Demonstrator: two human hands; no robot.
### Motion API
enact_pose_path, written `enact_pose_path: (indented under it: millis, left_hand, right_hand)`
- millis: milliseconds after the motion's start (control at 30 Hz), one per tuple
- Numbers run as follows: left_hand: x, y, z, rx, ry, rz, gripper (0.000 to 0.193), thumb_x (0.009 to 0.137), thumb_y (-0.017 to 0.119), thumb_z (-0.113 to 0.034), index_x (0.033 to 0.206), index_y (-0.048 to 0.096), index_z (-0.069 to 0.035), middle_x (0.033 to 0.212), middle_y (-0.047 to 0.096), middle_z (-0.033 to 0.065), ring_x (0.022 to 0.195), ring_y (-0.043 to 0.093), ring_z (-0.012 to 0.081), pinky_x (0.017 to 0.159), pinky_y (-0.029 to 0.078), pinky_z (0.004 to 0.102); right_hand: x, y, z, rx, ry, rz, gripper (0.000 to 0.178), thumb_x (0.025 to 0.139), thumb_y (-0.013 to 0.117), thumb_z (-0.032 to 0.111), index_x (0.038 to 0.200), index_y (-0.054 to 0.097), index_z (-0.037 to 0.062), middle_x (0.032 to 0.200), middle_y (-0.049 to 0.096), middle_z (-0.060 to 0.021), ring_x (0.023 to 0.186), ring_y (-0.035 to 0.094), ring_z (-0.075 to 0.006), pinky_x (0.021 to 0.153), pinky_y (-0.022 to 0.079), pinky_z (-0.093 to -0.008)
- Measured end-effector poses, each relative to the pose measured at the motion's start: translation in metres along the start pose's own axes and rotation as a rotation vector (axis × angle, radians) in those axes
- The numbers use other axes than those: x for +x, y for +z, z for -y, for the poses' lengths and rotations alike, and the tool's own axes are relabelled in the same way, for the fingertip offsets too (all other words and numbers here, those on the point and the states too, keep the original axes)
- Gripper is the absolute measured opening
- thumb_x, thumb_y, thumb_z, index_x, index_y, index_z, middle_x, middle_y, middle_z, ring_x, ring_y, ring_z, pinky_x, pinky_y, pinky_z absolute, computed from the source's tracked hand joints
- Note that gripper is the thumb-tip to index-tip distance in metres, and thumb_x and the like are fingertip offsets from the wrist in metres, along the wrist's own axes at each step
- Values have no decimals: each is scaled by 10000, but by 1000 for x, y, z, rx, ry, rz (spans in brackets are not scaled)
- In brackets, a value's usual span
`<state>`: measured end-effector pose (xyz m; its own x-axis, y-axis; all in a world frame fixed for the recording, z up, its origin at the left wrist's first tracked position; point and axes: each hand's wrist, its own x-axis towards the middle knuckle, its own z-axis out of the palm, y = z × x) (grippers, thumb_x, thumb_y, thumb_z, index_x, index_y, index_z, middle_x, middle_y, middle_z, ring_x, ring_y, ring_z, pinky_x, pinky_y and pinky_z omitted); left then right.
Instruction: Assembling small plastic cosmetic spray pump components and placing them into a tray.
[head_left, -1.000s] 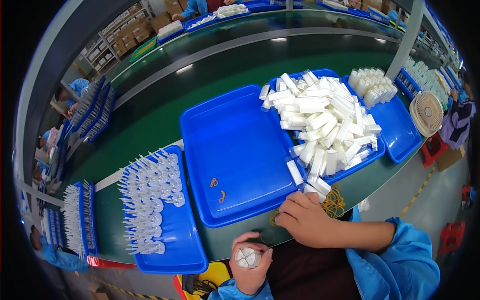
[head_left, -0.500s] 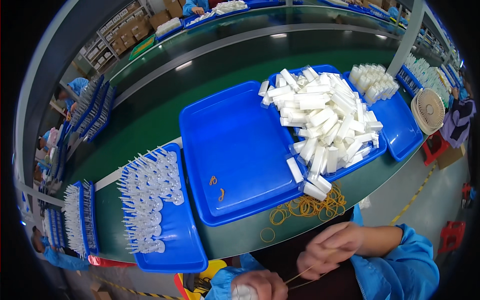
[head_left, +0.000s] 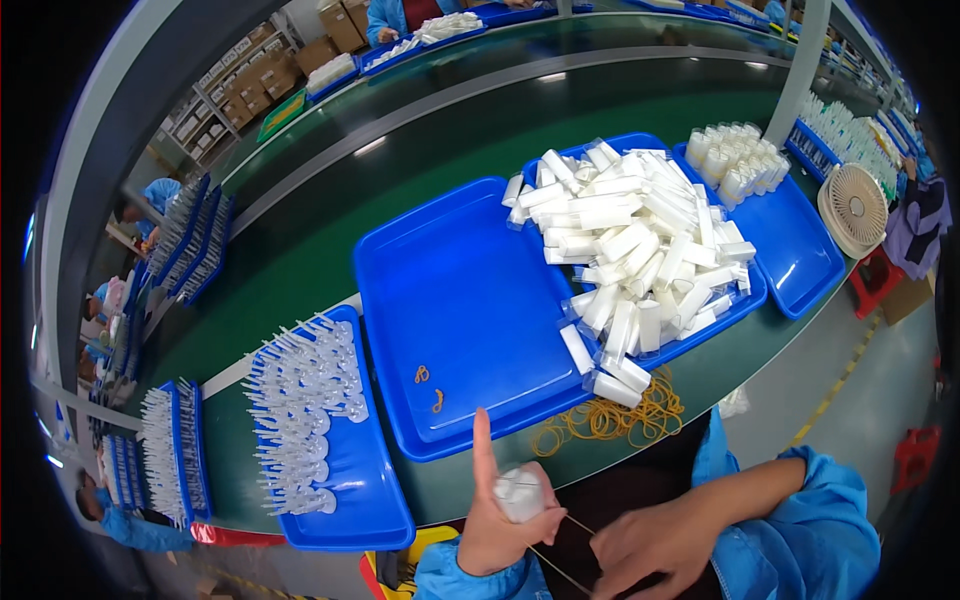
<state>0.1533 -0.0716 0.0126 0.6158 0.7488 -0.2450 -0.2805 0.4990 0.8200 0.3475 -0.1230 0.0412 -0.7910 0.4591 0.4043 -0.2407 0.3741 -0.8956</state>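
My left hand [head_left: 490,537] is wrapped round a small bundle of white pieces [head_left: 520,496], seen end-on, with its index finger stretched up toward the blue tray. From this bundle a yellow rubber band [head_left: 577,522] runs taut to my right hand [head_left: 650,540], whose fingers are curled about its far end and partly blurred. Just beyond my hands, a loose heap of yellow rubber bands [head_left: 632,414] lies along the table's edge. White packets in clear film [head_left: 640,235] are piled high in a blue tray behind that heap.
A large blue tray [head_left: 440,290] holds two small twisted bands. Left of it, another blue tray [head_left: 365,480] carries rows of clear stemmed parts [head_left: 305,400]. At right are a tray of upright white pieces [head_left: 735,160] and a round fan [head_left: 853,208]. Co-workers sit farther off.
My left hand has risen with the bundle and its index finger now points out. My right hand has moved lower, with the band stretched between the two hands.
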Motion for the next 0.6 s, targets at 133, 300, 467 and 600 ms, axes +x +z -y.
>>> enact_pose_path:
  millis: [133, 300, 467, 600]
  left_hand:
    - [-7, 19, 10, -295, 247, 16, 984, 701, 651, 103, 1442, 126, -278, 762, 559, 88, 600, 559, 185, 570, 477, 325]
    - [-8, 31, 22, 862, 528, -179, 466, 705, 724, -111, 1107, 496, -54, 775, 555, 70, 741, 590, 222, 851, 344, 423]
    - [-3, 22, 49, 1355, 504, -167, 342, 702, 723, -250, 945, 587, -52, 893, 597, 102, 879, 589, 311, 1058, 71, 578]
    - [-2, 34, 39, 1218, 307, 49, 590, 690, 695, -238, 1167, 457, 14, 1039, 550, 188, 996, 535, 360, 1082, 62, 530]
  right_hand:
    - [-29, 16, -35, 1220, -452, -469, 364, 856, 409, 38, 1186, 483, -96, 1078, 546, -258, 760, 600, -329, 662, 458, -331]
    - [-37, -24, -11, 749, 320, -492, 510, 894, 481, 31, 1377, 318, 33, 1259, 482, -193, 782, 638, -242, 589, 486, -255]
    - [-27, -16, -6, -188, 305, -493, 493, 793, 657, 93, 1260, 511, 157, 1060, 594, -80, 722, 628, -177, 655, 516, -240]
    - [-28, -2, -4, -538, 177, -654, 273, 686, 676, 145, 931, 595, 54, 827, 571, -114, 729, 586, -292, 632, 480, -345]
